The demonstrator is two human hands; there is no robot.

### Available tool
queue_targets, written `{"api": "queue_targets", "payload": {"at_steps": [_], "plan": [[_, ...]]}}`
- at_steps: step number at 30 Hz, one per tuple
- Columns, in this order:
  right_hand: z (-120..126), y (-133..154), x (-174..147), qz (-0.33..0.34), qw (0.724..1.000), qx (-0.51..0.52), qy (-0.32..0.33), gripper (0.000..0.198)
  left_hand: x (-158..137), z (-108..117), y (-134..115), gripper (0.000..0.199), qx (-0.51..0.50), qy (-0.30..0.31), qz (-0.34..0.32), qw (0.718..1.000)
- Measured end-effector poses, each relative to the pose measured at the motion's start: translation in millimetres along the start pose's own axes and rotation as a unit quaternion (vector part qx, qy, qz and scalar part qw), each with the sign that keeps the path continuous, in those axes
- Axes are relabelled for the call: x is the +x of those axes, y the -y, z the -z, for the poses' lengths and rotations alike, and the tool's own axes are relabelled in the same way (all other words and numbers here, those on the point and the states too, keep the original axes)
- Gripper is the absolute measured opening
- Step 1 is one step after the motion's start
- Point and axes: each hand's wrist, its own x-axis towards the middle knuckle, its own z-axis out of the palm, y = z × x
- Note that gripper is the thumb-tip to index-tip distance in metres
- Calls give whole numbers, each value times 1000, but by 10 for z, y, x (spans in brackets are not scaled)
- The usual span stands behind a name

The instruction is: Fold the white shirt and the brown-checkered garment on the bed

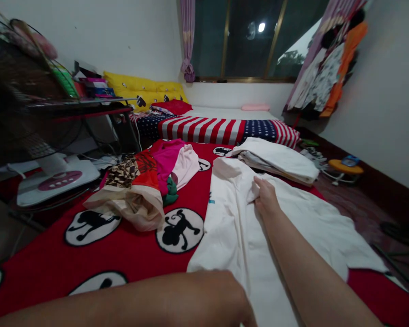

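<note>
A white shirt [228, 218] lies spread over the red blanket [136, 254], which has round monkey patches. My right hand [266, 195] is closed on a raised fold of the shirt, a little below its upper edge. My left hand [221, 293] bends down over the near part of the shirt at the bottom of the view; its fingers are mostly hidden, so its hold cannot be made out. Just beyond the shirt rests a stack of folded white clothes [276, 156]. A small blue mark shows on the shirt's left side.
Left of the shirt lies a heap of coloured clothes [150, 177]. A fan with a white base [57, 179] stands at the left by a cluttered desk [98, 106]. Behind is a bed with a striped cover [204, 129]. A small stool [346, 166] stands at right.
</note>
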Motion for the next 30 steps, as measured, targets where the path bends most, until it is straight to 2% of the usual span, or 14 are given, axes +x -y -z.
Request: {"api": "queue_targets", "payload": {"at_steps": [2,4,5,7,9,11,13,15,17,21,23,25,28,30], "plan": [[-5,-11,-11,14,1000,-3,-5,50,219,143,27,25,33,-98,12,995],[-17,-1,-32,32,999,-13,-3,76,484,263,164,31,100,-254,33,961],[-21,10,-49,46,999,-19,11,81,614,305,273,35,139,-323,42,935],[-23,45,-98,95,993,-40,50,72,832,347,530,49,186,-389,75,899],[-21,96,-167,181,979,-78,50,54,960,336,773,61,190,-398,106,891],[-15,153,-237,286,949,-129,1,45,1001,293,936,68,184,-387,117,896],[2,197,-281,357,914,-181,-69,45,990,245,1007,71,190,-371,111,902],[41,222,-280,367,892,-226,-137,41,967,211,1016,71,207,-349,109,907],[107,236,-239,346,882,-256,-192,37,953,189,1003,67,225,-328,114,911],[238,287,-170,346,867,-266,-242,39,963,146,998,59,255,-322,118,904],[240,316,-195,362,869,-250,-225,39,974,117,1013,59,258,-336,116,898],[175,330,-245,362,884,-231,-182,38,987,86,1035,60,253,-349,111,895],[-30,317,-270,342,906,-239,-72,33,1005,51,1066,61,241,-367,98,893],[-219,303,-200,335,896,-291,16,30,1012,39,1076,61,233,-379,90,891]]}}
